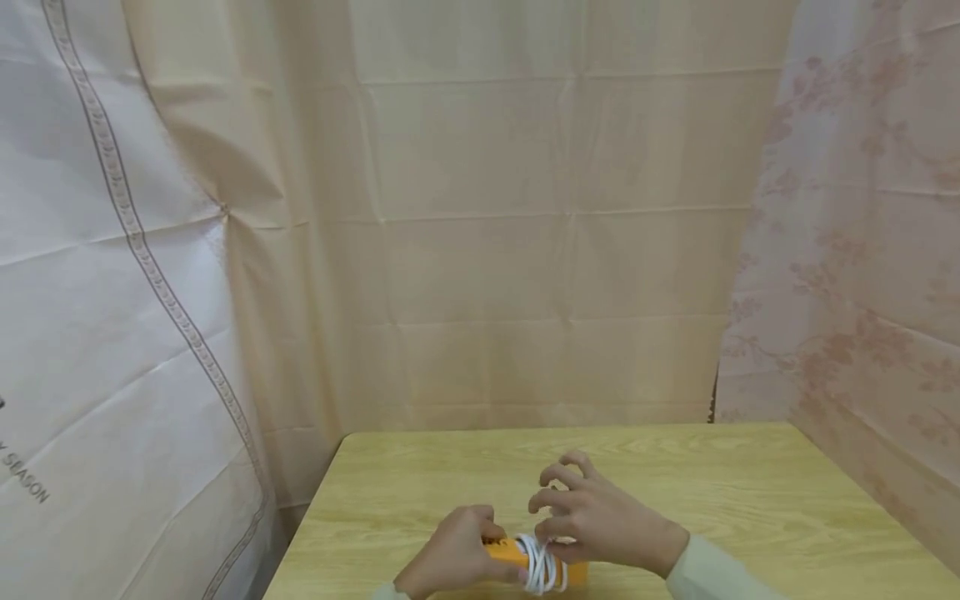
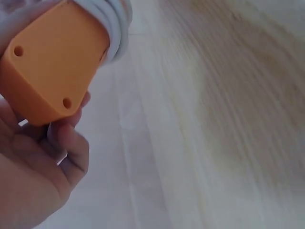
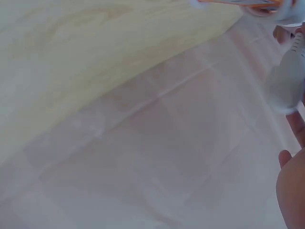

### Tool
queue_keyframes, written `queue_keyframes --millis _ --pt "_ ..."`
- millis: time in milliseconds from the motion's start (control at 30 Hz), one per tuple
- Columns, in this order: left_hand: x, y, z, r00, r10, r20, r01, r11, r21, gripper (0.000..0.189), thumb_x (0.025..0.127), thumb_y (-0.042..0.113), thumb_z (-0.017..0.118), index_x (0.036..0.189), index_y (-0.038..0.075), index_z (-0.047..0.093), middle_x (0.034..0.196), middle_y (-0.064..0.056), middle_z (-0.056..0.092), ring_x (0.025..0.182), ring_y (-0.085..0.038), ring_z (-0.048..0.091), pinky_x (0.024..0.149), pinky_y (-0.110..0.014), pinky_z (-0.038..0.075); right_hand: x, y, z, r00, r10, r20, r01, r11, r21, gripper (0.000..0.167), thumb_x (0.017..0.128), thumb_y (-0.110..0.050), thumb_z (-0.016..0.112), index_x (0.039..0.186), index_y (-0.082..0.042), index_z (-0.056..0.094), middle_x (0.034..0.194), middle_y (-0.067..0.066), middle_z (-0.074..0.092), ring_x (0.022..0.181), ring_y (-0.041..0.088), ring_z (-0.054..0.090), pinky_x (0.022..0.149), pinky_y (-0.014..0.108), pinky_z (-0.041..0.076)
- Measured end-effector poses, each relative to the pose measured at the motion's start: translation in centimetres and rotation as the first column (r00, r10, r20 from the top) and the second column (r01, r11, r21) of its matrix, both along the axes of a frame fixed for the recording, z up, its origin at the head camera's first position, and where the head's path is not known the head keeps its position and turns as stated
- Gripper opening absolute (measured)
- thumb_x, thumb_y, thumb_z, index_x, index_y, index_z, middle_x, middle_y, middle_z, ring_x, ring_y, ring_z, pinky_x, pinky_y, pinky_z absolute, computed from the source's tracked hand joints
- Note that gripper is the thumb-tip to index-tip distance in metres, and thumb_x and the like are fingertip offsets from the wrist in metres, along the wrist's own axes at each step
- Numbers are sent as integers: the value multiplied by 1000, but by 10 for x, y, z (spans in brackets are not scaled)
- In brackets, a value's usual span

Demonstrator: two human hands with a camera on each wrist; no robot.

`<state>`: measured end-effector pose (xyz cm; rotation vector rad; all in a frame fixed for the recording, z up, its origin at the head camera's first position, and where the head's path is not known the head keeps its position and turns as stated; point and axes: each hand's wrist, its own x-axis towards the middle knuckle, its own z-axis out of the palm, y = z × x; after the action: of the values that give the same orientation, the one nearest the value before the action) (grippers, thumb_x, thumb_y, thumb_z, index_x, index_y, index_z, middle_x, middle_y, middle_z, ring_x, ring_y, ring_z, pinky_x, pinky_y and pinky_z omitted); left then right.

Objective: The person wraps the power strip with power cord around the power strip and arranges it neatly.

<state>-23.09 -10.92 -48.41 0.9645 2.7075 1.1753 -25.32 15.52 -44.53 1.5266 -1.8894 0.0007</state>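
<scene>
An orange power strip point(image 1: 502, 550) with a white cord point(image 1: 537, 567) wound round its middle is held just above the near part of the table. My left hand point(image 1: 457, 550) grips its left end, thumb on the near side. Two small round holes show in its orange casing point(image 2: 57, 62) in the left wrist view. My right hand point(image 1: 600, 521) is at the coil's right side, its thumb and forefinger pinching the cord while the other fingers arch upward. A white plug point(image 3: 285, 83), blurred, hangs by the right fingers in the right wrist view.
The wood-grain table point(image 1: 420, 475) spreads beneath both hands. A beige curtain point(image 1: 465, 250) hangs behind it, a white printed cloth point(image 1: 112, 333) at the left and a flowered cloth point(image 1: 847, 275) along the right side.
</scene>
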Motion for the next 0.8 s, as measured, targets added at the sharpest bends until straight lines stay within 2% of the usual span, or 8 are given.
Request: queue_keyframes --millis 133,267,400,533,633,733,767,800 --pt "0 -4 -1 964 -84 253 43 986 163 28 83 39 86 71 14 78 65 9 45 58 -6 39 54 -21 34 -5 4 -7 979 41 200 -33 998 -45 4 93 -42 76 97 -41 75 129 -17 61 125 19 45 97 51 34" --pt "0 -6 1 905 -101 414 11 977 215 26 85 36 85 78 11 82 70 6 57 66 -10 49 62 -24 40 -8 6 -8 898 100 427 -61 993 -104 7 98 -37 72 103 -40 75 130 -20 62 124 16 44 95 47 36" --pt "0 -9 1 868 -139 478 24 971 238 38 87 36 83 74 1 74 72 6 60 72 -10 53 68 -26 44 -10 9 -13 751 152 642 -95 988 -123 15 102 -29 66 111 -39 74 131 -17 65 119 15 45 94 43 39" --pt "2 -10 0 827 -247 505 108 951 289 50 93 30 78 77 -14 60 68 11 58 65 -3 50 67 -21 45 -11 10 -26 506 207 837 -122 978 -168 23 106 -21 60 120 -32 74 137 -9 64 118 16 45 97 38 40" --pt "4 -9 -1 794 -328 513 177 931 320 41 96 25 75 88 -14 71 70 12 63 61 0 48 62 -18 45 -9 7 -38 353 254 900 -156 965 -211 27 107 -16 56 126 -23 73 142 -2 62 119 16 45 99 35 42" --pt "6 -6 -3 795 -344 500 209 929 307 34 95 25 75 92 -9 77 74 11 65 67 1 52 65 -19 48 -6 4 -47 268 295 917 -201 948 -246 30 108 -14 53 132 -13 71 146 6 59 120 15 45 100 34 44" --pt "7 -5 -4 798 -333 502 201 933 299 32 95 26 75 93 -6 78 77 9 67 71 0 55 66 -20 49 -5 3 -49 248 308 918 -212 943 -259 31 107 -13 53 133 -10 70 146 8 58 120 14 45 100 34 45" --pt "8 -4 -5 801 -315 509 185 939 289 30 94 27 76 94 -2 80 78 8 68 72 -2 57 68 -21 50 -5 3 -50 254 315 914 -219 940 -263 31 108 -12 52 133 -8 69 146 9 58 120 14 46 100 33 46"
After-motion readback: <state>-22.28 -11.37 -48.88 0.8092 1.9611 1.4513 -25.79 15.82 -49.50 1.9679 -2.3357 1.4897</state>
